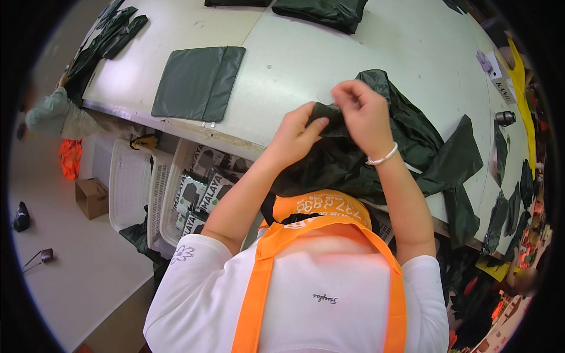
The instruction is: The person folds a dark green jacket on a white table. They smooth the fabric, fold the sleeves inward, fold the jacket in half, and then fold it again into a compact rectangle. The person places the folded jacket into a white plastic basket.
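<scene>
A dark green, thin, shiny garment [406,126] lies bunched on the table edge in front of me, partly spilling toward my lap. My left hand [296,134] is closed on a folded edge of it, thumb on top. Just right of that edge, my right hand [368,116] is raised over the cloth with its fingers curled together and slightly blurred; whatever they may pinch cannot be made out. To the left of my hands, a flat, folded dark green piece [191,82] rests on the table.
The white table [276,73] carries more folded dark green pieces [321,13] at its far side. Under its left edge stand white plastic baskets [158,203] with printed packets. A cardboard box [92,197] sits on the floor. Another person's arm [50,112] reaches dark cloth at far left.
</scene>
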The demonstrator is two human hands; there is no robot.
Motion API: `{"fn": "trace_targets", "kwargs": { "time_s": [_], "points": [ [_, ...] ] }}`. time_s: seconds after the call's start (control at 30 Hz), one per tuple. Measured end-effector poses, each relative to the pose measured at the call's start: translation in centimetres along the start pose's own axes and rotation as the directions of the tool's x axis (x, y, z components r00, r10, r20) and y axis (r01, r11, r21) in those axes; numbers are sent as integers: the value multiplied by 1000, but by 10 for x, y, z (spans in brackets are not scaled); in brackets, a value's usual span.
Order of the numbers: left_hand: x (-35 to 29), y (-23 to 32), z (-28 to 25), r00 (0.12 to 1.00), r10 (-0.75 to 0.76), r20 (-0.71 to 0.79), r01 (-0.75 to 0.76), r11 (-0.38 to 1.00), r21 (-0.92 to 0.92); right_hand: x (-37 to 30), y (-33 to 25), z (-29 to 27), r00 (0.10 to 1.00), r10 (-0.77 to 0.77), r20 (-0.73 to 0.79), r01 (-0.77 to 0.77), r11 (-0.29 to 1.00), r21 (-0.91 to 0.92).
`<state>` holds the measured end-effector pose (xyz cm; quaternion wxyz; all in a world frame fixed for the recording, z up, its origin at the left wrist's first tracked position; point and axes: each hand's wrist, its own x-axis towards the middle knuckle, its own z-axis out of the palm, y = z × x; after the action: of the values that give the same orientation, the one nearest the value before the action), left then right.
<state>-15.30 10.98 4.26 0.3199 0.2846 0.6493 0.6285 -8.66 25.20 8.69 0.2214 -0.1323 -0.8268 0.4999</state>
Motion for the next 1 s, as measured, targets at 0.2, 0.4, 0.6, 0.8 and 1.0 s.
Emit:
{"fn": "trace_targets", "kwargs": {
  "time_s": [0.2,0.4,0.6,0.8,1.0],
  "points": [
    [3,-3,-5,988,128,90,-140,979,147,0,4,-14,941,154,303,-199,973,121],
    [4,3,1,997,58,44,-62,994,93,-9,4,7,980,-133,-145,121,989,-87],
    [8,1,-1,995,95,-32,-98,987,-131,-10,14,-23,987,142,-77,-130,981,145],
    [10,5,-1,995,103,-9,-103,994,-35,-23,2,-31,989,55,135,-48,997,-55],
    [9,3,-3,994,109,27,-109,994,-10,-17,2,-31,977,91,192,-73,993,-97]
  ]
}}
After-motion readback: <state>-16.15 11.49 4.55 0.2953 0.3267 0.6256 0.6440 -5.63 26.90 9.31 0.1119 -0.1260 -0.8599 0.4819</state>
